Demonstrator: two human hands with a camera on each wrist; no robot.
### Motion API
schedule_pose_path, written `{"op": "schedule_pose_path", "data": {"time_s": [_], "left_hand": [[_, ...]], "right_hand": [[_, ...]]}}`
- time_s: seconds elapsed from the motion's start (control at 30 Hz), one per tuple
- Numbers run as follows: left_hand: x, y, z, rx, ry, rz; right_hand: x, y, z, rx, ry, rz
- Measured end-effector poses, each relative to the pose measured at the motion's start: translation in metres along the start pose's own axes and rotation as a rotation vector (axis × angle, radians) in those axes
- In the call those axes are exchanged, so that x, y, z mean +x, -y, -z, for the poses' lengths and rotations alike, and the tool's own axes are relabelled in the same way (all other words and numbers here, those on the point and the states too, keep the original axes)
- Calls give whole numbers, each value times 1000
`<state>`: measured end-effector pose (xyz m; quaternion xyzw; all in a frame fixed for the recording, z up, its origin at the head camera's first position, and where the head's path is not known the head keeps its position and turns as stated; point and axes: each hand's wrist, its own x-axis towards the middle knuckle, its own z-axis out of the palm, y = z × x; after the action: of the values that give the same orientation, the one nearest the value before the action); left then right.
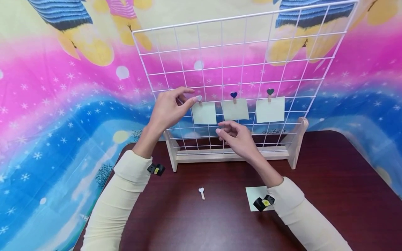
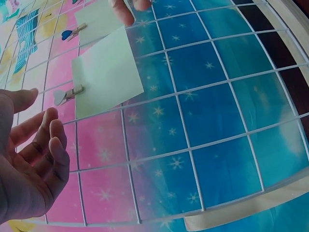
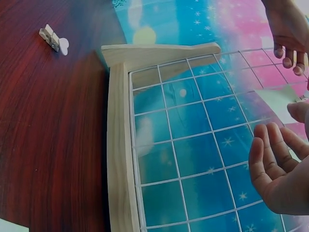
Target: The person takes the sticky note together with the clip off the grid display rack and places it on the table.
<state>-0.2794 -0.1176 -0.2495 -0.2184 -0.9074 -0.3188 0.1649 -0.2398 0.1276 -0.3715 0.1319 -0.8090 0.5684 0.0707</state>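
Left hand (image 1: 168, 109) was up at the wire grid (image 1: 251, 52), fingers (image 1: 191, 101) relaxed and just off the white heart clip (image 1: 199, 99) that pinned a pale note (image 1: 204, 113) to a wire. Right hand (image 1: 237, 136) hovered below the note, fingers loosely curled, holding nothing. A spare clip (image 1: 201, 192) and spare note (image 1: 255, 197) lay on the table (image 1: 329, 181), within reach.

Bright, even room light with only faint, soft shadows on the dark table (image 1: 314, 195), whose polished top shows a mild sheen; the head view bows straight lines near its edges, and both wrist views curve the wire grid (image 2: 193, 145) and blur the nearest fingers (image 3: 270, 154).
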Motion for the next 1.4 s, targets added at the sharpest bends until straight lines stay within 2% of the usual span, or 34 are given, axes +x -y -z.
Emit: {"op": "schedule_pose_path", "data": {"time_s": [0.33,0.77,1.4], "left_hand": [[4,-5,-6,23,49,12],[5,-4,-13,63,83,23],[14,-9,-9,134,80,28]], "right_hand": [[4,4,-6,8,-30,-25],[12,6,-8,61,-13,-45],[26,17,-13,65,-7,-51]]}}
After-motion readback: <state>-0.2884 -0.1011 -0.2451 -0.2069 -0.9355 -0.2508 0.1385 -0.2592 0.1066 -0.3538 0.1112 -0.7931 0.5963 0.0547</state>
